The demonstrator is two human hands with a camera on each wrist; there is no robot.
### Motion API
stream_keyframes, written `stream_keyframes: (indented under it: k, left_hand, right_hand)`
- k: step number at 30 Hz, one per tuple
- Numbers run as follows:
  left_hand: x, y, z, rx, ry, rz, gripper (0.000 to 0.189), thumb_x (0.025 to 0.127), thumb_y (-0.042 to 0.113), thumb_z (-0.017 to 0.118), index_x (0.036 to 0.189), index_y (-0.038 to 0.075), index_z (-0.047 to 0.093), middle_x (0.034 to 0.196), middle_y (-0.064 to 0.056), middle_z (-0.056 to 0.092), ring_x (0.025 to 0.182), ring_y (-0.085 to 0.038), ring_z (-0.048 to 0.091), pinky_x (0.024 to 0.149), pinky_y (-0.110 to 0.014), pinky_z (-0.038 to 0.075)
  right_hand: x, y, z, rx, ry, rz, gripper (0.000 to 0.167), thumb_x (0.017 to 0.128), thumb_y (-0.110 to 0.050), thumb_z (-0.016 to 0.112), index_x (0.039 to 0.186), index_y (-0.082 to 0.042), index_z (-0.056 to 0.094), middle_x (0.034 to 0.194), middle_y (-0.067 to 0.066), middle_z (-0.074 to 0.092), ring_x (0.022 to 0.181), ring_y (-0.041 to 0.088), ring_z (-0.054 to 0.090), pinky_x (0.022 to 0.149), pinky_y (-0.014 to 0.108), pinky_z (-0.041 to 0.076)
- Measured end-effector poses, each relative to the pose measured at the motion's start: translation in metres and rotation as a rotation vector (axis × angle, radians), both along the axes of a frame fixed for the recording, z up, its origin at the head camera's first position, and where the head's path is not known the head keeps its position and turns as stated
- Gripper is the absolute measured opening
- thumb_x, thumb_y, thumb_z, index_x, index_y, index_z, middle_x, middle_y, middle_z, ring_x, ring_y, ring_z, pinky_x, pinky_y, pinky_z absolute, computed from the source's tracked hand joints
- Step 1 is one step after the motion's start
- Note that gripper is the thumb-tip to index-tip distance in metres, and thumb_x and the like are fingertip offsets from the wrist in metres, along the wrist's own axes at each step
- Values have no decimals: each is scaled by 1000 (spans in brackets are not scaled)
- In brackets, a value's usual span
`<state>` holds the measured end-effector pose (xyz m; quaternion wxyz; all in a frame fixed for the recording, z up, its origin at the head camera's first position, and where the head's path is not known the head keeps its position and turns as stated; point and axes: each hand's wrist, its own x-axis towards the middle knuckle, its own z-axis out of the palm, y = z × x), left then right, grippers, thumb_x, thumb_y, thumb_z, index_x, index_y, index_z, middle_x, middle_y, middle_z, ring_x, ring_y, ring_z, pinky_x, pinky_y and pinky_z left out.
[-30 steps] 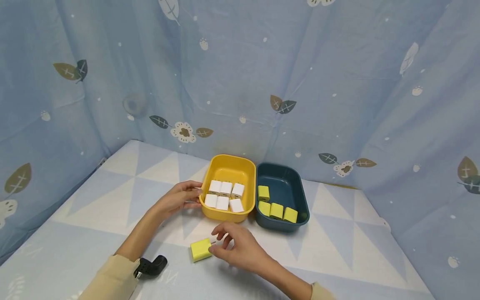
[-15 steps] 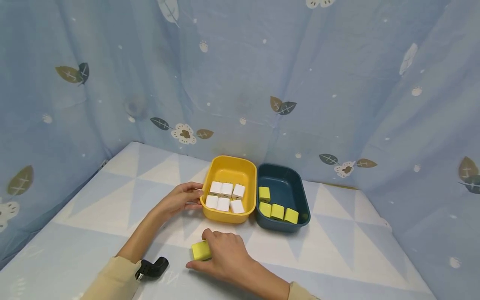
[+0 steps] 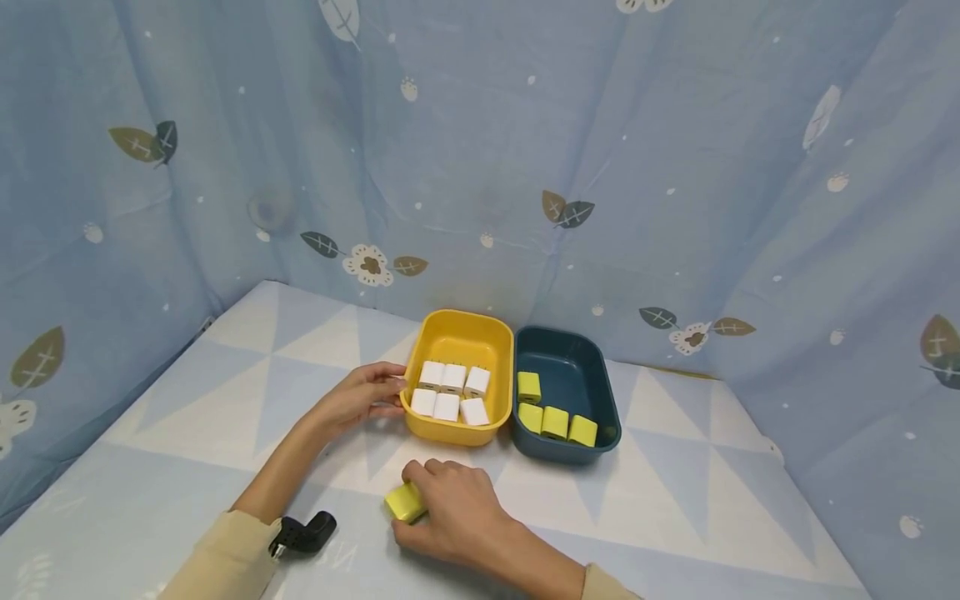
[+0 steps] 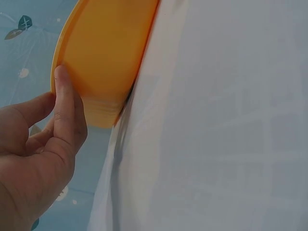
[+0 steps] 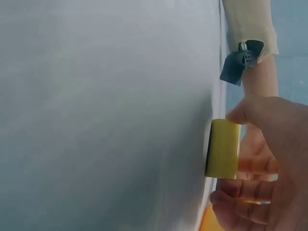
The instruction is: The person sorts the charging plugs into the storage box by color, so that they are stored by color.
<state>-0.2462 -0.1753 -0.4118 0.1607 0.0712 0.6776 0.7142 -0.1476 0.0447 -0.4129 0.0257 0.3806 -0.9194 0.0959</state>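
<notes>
In the head view my left hand [image 3: 362, 392] holds the near-left rim of a yellow plastic bin [image 3: 457, 432]. The left wrist view shows fingertips along the bin's outer wall [image 4: 103, 57], with the thumb at its rim. In front of the bin, my right hand [image 3: 461, 512] pinches a yellow-green plug charger [image 3: 403, 502]. Seen from the right wrist, the thumb is at one end of this charger [image 5: 224, 149] and fingers are at the other. Its prongs are hidden. Several white chargers [image 3: 452, 379] lie in the yellow bin.
A dark blue bin [image 3: 572, 343] stands against the yellow bin's right side, with several yellow-green chargers [image 3: 555, 422] at its near end. A black wrist camera [image 3: 303, 533] juts from the left sleeve [image 3: 228, 554]. A patterned blue curtain [image 3: 480, 150] closes off the table's back.
My right hand has moved left over the loose charger, and its thumb and fingers have closed on it. The charger is turned slightly. My left hand stays at the yellow bin.
</notes>
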Motion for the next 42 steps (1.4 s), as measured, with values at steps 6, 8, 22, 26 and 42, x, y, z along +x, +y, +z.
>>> stream_keyframes:
  k: [6,8,22,26,42]
  left_hand:
    - [0,0,2,-1,5,-1,48,103,10,52,143,-12,35,118,-21,54,90,-19,62,87,-35,59]
    - [0,0,2,-3,6,0,49,103,10,52,143,-12,34,118,-20,54,90,-19,62,87,-35,58]
    - [-1,-1,0,-11,6,-1,49,103,12,52,143,-11,35,119,-21,53,91,-19,62,88,-36,58]
    - [-2,-1,-1,-8,1,2,48,103,11,53,142,-12,36,117,-20,54,91,-19,62,87,-35,58]
    - [0,1,1,-11,-9,14,47,103,9,52,142,-12,36,116,-20,55,89,-18,62,86,-35,59]
  right_hand:
    - [2,12,-1,-4,43,39,40,81,-40,71,119,-29,63,86,-10,48,72,6,45,45,19,32]
    - [2,16,-1,-30,-4,52,42,81,-34,72,122,-29,63,94,-8,48,78,7,46,49,18,36]
    - [-10,23,-9,-248,-216,158,43,83,-27,83,121,-23,62,100,-9,41,82,1,42,68,10,41]
    - [-13,25,-11,-304,-336,134,43,83,-25,83,121,-25,62,105,-8,41,79,1,46,67,12,45]
    - [-15,51,-13,-473,-510,173,36,84,-16,82,116,-23,67,111,-7,49,84,2,56,74,18,56]
